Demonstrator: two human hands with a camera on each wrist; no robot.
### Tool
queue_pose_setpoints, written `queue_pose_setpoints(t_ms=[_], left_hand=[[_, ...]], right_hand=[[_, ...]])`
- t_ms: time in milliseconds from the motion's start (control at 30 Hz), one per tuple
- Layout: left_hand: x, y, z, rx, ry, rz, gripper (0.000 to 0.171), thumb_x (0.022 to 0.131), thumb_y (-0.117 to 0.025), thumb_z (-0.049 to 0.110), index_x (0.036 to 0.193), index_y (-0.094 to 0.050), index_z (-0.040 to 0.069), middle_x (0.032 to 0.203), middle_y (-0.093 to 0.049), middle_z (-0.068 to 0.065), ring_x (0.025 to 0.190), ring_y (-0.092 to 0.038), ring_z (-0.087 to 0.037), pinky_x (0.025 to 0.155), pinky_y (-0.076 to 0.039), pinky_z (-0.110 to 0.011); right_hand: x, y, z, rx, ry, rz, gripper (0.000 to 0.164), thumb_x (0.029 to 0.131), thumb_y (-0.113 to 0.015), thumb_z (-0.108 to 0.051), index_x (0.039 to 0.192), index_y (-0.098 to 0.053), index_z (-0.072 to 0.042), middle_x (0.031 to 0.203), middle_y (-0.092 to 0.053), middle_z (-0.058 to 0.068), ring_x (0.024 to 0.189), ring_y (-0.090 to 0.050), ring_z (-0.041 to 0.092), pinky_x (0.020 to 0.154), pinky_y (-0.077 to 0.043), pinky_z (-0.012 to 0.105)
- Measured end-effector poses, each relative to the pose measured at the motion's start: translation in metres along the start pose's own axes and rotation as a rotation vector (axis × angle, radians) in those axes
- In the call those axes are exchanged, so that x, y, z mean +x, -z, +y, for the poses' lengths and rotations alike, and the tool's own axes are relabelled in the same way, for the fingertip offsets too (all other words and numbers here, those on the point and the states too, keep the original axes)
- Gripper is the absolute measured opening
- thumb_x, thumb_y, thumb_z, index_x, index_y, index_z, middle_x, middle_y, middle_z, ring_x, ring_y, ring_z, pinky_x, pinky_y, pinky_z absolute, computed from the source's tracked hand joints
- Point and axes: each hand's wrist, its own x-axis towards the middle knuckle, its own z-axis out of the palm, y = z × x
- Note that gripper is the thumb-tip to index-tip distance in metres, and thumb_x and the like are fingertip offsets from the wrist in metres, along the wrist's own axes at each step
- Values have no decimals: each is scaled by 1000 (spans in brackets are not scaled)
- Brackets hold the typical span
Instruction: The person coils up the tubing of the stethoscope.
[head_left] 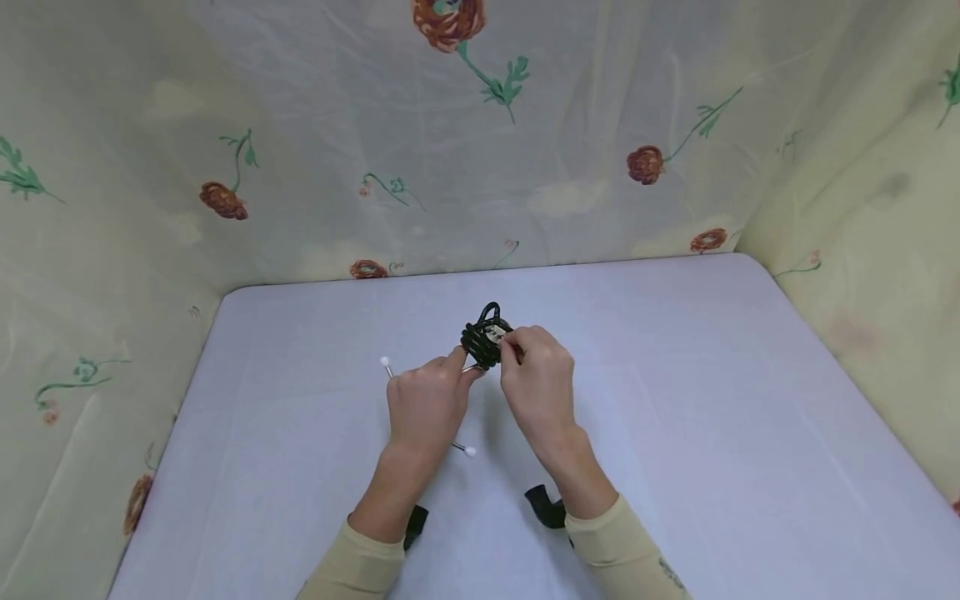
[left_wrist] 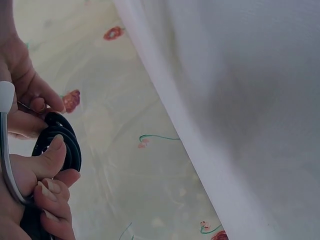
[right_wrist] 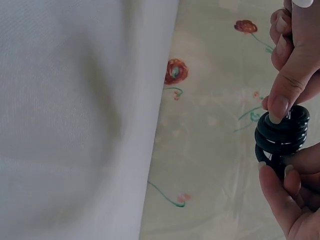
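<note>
A stethoscope is held above the middle of the table, its black tubing (head_left: 477,343) wound into a tight coil with a small loop standing up at the top. A pale, shiny part (head_left: 495,333) shows within the coil. My left hand (head_left: 427,400) grips the stethoscope at the lower end of the coil, its thumb (left_wrist: 52,150) lying on the tubing. Out past that hand stick the metal ear tubes, with one white ear tip (head_left: 386,362) at upper left and another (head_left: 470,452) below. With thumb and fingers my right hand (head_left: 538,379) pinches the coil's right side.
A white-covered table (head_left: 697,400) lies beneath both hands. Flower-printed curtains (head_left: 465,183) stand along its back and sides. Black curved pieces (head_left: 546,507) show beside both forearms.
</note>
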Motion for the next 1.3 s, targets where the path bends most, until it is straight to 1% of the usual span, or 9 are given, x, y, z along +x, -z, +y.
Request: queue_pose_setpoints(t_ms=[167,267,467,667,833,1000,1067,1167,1300], left_hand=[[2,-1,-4,-62,33,-54,27,80,-68,41,86,-69,15,51,-59,4,36,-38,-5,35,-17,-19],[2,-4,-5,-88,47,-70,26,79,-69,41,82,-69,15,49,-54,5,37,-35,-5,36,-17,-20],[3,-8,-10,-143,68,-120,26,76,-71,42,72,-63,18,47,-45,7,41,-32,-6,38,-18,-22],[3,-11,-19,-171,85,-199,27,76,-71,44,67,-59,21,48,-49,8,44,-37,-7,40,-22,-24],[0,-15,-25,-207,82,-298,24,75,-70,45,68,-61,24,51,-53,8,47,-39,-8,41,-25,-25],[-7,-21,-33,-242,66,-426,18,74,-72,44,81,-70,27,67,-65,10,55,-45,-9,45,-29,-26],[-10,-22,-37,-248,54,-478,19,74,-72,44,80,-71,26,72,-67,9,58,-48,-10,47,-32,-27],[-15,-24,-43,-265,56,-542,21,73,-73,43,83,-73,25,80,-71,7,66,-56,-10,53,-39,-28],[-21,-25,-49,-293,91,-618,25,72,-74,41,91,-75,25,91,-72,7,78,-60,-10,66,-45,-29]], right_hand=[[0,-1,0,-23,23,26,7,82,-65,-5,76,-69,-5,70,-63,3,59,-56,9,51,-45,20],[0,-1,2,-39,22,33,7,81,-66,-6,74,-68,-8,71,-63,2,60,-57,9,53,-46,22],[1,4,8,-33,-10,-22,6,78,-68,-7,73,-68,-8,69,-64,1,61,-58,11,55,-46,24],[4,15,13,14,-53,-49,4,78,-69,-6,74,-69,-9,69,-65,0,60,-57,11,56,-47,24],[7,22,21,28,-88,-44,5,79,-68,-6,75,-69,-9,68,-64,0,59,-55,11,56,-46,24],[11,26,28,54,-121,-51,6,81,-66,-6,77,-70,-9,69,-64,0,60,-53,11,56,-45,23],[12,27,29,71,-132,-57,6,81,-66,-6,78,-70,-9,70,-65,0,61,-53,11,56,-44,23],[13,27,28,101,-138,-77,6,82,-65,-7,80,-70,-9,72,-66,0,62,-53,11,57,-45,23],[13,24,25,140,-145,-127,7,83,-64,-8,82,-71,-10,76,-66,-1,64,-55,10,57,-46,23]])
